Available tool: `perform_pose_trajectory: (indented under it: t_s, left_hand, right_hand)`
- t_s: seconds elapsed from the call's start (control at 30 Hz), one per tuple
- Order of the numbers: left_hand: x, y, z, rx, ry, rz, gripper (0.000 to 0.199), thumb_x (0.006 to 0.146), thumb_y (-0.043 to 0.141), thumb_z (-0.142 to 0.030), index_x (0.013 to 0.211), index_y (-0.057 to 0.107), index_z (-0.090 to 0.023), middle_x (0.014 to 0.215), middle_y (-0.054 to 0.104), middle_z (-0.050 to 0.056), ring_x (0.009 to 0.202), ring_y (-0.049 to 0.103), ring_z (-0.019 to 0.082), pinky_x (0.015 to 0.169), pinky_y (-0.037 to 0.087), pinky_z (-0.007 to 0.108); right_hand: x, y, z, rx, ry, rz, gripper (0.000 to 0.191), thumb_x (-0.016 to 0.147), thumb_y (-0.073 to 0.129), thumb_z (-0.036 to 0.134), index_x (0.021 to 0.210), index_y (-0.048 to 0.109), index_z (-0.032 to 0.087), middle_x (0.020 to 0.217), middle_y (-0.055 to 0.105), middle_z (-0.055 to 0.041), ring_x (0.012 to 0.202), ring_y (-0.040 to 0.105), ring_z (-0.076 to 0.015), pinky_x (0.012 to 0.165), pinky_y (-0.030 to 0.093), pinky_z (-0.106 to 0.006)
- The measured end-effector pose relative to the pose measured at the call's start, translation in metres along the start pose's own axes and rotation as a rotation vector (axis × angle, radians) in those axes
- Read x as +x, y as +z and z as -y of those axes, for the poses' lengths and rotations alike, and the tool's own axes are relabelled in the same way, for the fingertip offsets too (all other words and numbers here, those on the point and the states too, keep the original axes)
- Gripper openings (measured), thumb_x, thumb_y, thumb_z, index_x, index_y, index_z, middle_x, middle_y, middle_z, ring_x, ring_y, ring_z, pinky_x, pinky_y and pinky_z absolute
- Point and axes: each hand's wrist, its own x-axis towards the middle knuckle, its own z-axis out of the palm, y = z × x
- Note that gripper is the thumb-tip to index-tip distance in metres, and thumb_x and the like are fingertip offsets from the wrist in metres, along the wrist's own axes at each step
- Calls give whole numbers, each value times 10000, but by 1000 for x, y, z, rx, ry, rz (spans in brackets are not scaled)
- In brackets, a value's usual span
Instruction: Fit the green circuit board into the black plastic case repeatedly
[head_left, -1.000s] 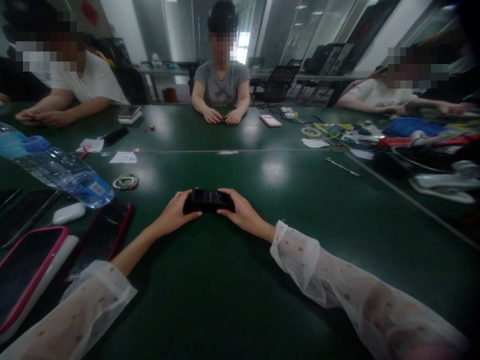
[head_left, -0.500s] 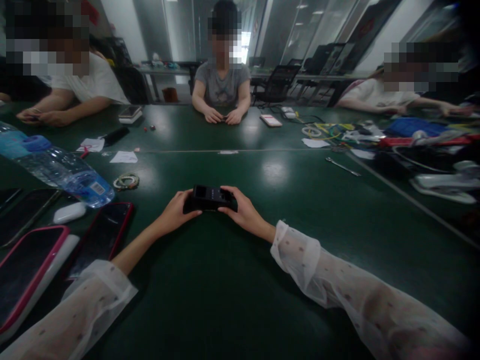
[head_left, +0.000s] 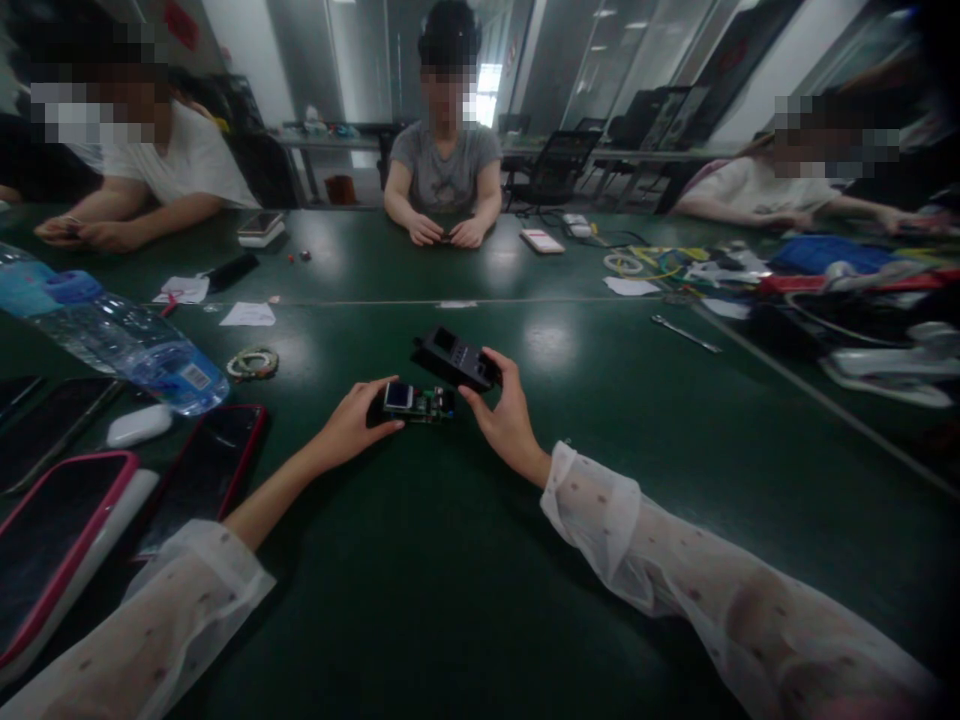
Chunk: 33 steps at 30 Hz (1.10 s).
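Note:
My left hand is closed on the left end of a green circuit board with a small dark screen, low over the green table. Whether a lower casing sits under the board I cannot make out. In my right hand is a black plastic cover with a window opening and small slots, pinched at its right end. The cover is tilted, up and to the right of the board, and apart from it.
To my left lie a water bottle, a bracelet, an earphone case and several phones. A slim metal tool lies right, before piled cables. Three people sit across the table.
The black cover has come off the device in my right hand, moving up and to the right. This uncovers the circuit board, which my left hand keeps in place.

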Motion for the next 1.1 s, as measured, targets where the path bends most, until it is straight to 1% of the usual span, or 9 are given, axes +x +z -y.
perform_pose_trajectory:
  t_s: [0.17, 0.3, 0.43, 0.57, 0.67, 0.77, 0.87, 1.0, 1.1]
  left_hand:
    - [1, 0, 0, -3, 12, -7, 676, 833, 657, -393, 1423, 362, -248, 1320, 488, 99, 1243, 473, 279, 1046, 403, 469]
    - [0, -1, -2, -1, -9, 7, 669, 837, 649, -405, 1423, 363, -255, 1330, 478, 101, 1241, 474, 285, 1038, 407, 479]
    - [-1, -2, -4, -9, -17, 10, 665, 837, 642, -411, 1420, 361, -260, 1328, 475, 102, 1235, 477, 291, 1037, 402, 493]
    - [-1, -2, -4, -9, -37, 19, 658, 836, 639, -412, 1417, 364, -269, 1326, 474, 101, 1228, 482, 297, 1025, 411, 507]
    - [-1, -2, -3, -13, -27, 11, 660, 835, 645, -408, 1418, 365, -274, 1335, 466, 101, 1234, 479, 298, 1031, 405, 511]
    - [-1, -1, -2, -20, -11, 8, 661, 838, 644, -416, 1420, 364, -273, 1334, 469, 101, 1233, 481, 298, 1028, 408, 512]
    - [-1, -1, -1, -17, -1, 3, 656, 839, 643, -419, 1417, 367, -277, 1331, 474, 101, 1232, 481, 298, 1027, 409, 514]
    - [-1, 0, 0, -8, -13, 4, 665, 837, 648, -408, 1422, 365, -268, 1326, 476, 98, 1221, 489, 285, 1029, 411, 489]
    - [-1, 0, 0, 0, 2, 5, 663, 841, 644, -411, 1422, 365, -253, 1331, 479, 99, 1241, 471, 283, 1043, 398, 478]
  right_hand:
    - [3, 4, -14, -29, 86, -9, 514, 837, 601, 218, 1307, 393, 186, 1259, 512, -138, 1185, 520, -264, 1056, 417, -470]
    - [4, 7, -23, -28, 154, -4, 511, 812, 608, 188, 1280, 405, 179, 1237, 524, -134, 1169, 530, -265, 1039, 431, -476]
    - [3, 8, -30, -24, 195, 29, 509, 807, 606, 186, 1273, 403, 169, 1234, 521, -137, 1168, 531, -267, 1034, 441, -475]
    - [2, 9, -33, -101, 171, 66, 525, 792, 608, 175, 1275, 404, 184, 1241, 488, -135, 1189, 503, -288, 1043, 427, -518]
    - [2, 9, -30, -190, 119, 66, 594, 771, 630, 178, 1311, 383, 185, 1281, 421, -149, 1253, 431, -322, 1074, 381, -562]
    - [1, 8, -28, -202, 116, 73, 647, 772, 637, 187, 1351, 349, 195, 1309, 382, -153, 1284, 393, -336, 1082, 365, -585]
    - [1, 8, -27, -184, 131, 80, 651, 783, 629, 192, 1365, 339, 220, 1314, 374, -144, 1287, 391, -339, 1073, 372, -602]
    - [1, 7, -27, -174, 133, 78, 653, 780, 633, 185, 1364, 343, 221, 1300, 380, -142, 1278, 397, -342, 1071, 375, -605]
    - [1, 8, -27, -177, 129, 70, 646, 778, 635, 184, 1357, 350, 223, 1286, 387, -139, 1261, 410, -338, 1066, 382, -600]
